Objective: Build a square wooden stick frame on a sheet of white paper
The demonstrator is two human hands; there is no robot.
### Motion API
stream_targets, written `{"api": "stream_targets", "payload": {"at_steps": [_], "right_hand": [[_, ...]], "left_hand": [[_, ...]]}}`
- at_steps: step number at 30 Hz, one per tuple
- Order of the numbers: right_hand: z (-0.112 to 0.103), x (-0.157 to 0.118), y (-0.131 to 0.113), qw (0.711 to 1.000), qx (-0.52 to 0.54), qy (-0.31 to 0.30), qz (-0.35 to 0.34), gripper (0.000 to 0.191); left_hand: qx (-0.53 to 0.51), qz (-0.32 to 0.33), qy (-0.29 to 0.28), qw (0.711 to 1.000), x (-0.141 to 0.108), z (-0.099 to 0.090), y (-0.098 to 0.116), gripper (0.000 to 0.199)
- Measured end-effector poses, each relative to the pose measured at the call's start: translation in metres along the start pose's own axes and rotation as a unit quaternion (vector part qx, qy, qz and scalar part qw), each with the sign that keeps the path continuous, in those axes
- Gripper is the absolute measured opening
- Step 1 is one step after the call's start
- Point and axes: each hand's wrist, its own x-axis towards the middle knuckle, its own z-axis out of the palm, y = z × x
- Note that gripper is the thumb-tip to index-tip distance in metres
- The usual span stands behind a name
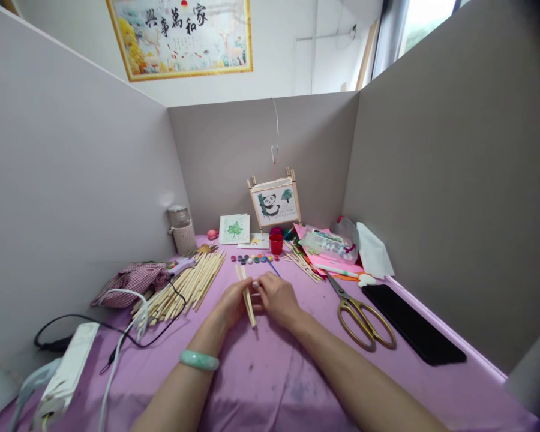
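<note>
Two thin wooden sticks [249, 305] lie close together, slanting, in my left hand [234, 302], whose fingers are closed round them near the middle of the table. My right hand [276, 296] touches the left one from the right side. Its fingers are bent together at a small whitish thing [255, 284] beside the sticks, too small to make out. A green bangle [199, 360] is on my left wrist. Just beyond the hands stand rows of small paint pots [251, 259] and a blue brush [273, 268].
Many wooden sticks [193, 282] lie at the left, near cables and a power strip [69, 366]. Large scissors [357, 312] and a black slab [411, 324] are at the right. A red cup [276, 244] and a panda lantern [276, 205] are behind.
</note>
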Motion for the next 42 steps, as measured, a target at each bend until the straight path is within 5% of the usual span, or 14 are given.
{"api": "stream_targets", "payload": {"at_steps": [5, 9, 12, 16, 18, 21, 24, 27, 30, 32, 34, 36, 40, 42], "right_hand": [[-0.047, 0.000, 0.061, 0.983, -0.025, -0.168, 0.076, 0.004], [-0.072, 0.003, 0.092, 0.975, -0.124, -0.109, 0.151, 0.016], [-0.055, -0.002, 0.063, 0.983, -0.099, -0.117, 0.101, 0.016], [-0.018, -0.022, 0.005, 0.975, 0.005, -0.203, -0.089, 0.014], [-0.019, -0.024, 0.004, 0.959, -0.003, -0.241, -0.150, 0.013], [-0.044, -0.009, 0.036, 0.970, -0.159, -0.182, 0.044, 0.016], [-0.062, 0.007, 0.056, 0.968, -0.189, -0.137, 0.092, 0.022], [-0.043, -0.001, 0.026, 0.985, -0.086, -0.147, -0.024, 0.014], [-0.009, -0.020, -0.016, 0.971, 0.004, -0.164, -0.173, 0.011], [-0.001, -0.025, -0.023, 0.958, 0.001, -0.190, -0.216, 0.012], [-0.009, -0.022, -0.007, 0.968, -0.071, -0.202, -0.131, 0.010], [-0.029, -0.013, 0.025, 0.968, -0.173, -0.176, 0.040, 0.012], [-0.067, 0.001, 0.078, 0.946, -0.253, -0.119, 0.161, 0.026], [-0.072, 0.001, 0.077, 0.943, -0.270, -0.082, 0.175, 0.028]], "left_hand": [[-0.045, 0.077, 0.085, 0.992, 0.002, -0.020, 0.019, 0.026], [-0.065, 0.136, 0.117, 0.982, 0.001, -0.035, 0.028, 0.025], [-0.071, 0.192, 0.133, 0.970, -0.002, -0.040, 0.031, 0.023], [-0.046, 0.206, 0.149, 0.966, -0.007, -0.041, 0.032, 0.017], [-0.019, 0.202, 0.152, 0.967, -0.006, -0.040, 0.030, 0.016], [0.046, 0.181, 0.158, 0.970, -0.001, -0.038, 0.024, 0.014], [0.079, 0.170, 0.153, 0.970, 0.006, -0.036, 0.019, 0.011], [0.086, 0.190, 0.146, 0.967, 0.011, -0.034, 0.015, 0.011], [0.116, 0.219, 0.142, 0.958, 0.014, -0.037, 0.013, 0.019], [0.176, 0.220, 0.151, 0.948, 0.016, -0.040, 0.012, 0.023], [0.249, 0.213, 0.171, 0.929, 0.017, -0.043, 0.011, 0.025], [0.358, 0.214, 0.202, 0.886, 0.016, -0.044, 0.011, 0.025], [0.532, 0.209, 0.254, 0.780, 0.011, -0.040, 0.011, 0.029], [0.480, 0.197, 0.219, 0.826, 0.007, -0.033, 0.010, 0.030]]}}
